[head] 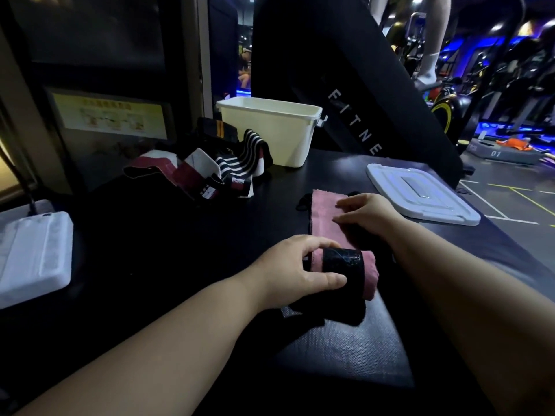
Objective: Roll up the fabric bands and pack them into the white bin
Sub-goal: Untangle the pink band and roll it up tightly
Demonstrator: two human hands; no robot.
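On the dark textured tabletop point(345, 352), the left hand point(295, 270) curls round the rolled end of a pink-and-black fabric band point(327, 223) while the right hand point(368, 213) presses flat fingers on its unrolled length, near the rectangular white plastic bin point(279, 136).

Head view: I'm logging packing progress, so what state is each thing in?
pink band: partly rolled, the rest lying flat.
left hand: grips the rolled end.
right hand: open, pressing the flat part.
white bin: upright, lid off, contents hidden.
lid: lying flat beside the bin.
other bands: unrolled, heaped left of the bin.
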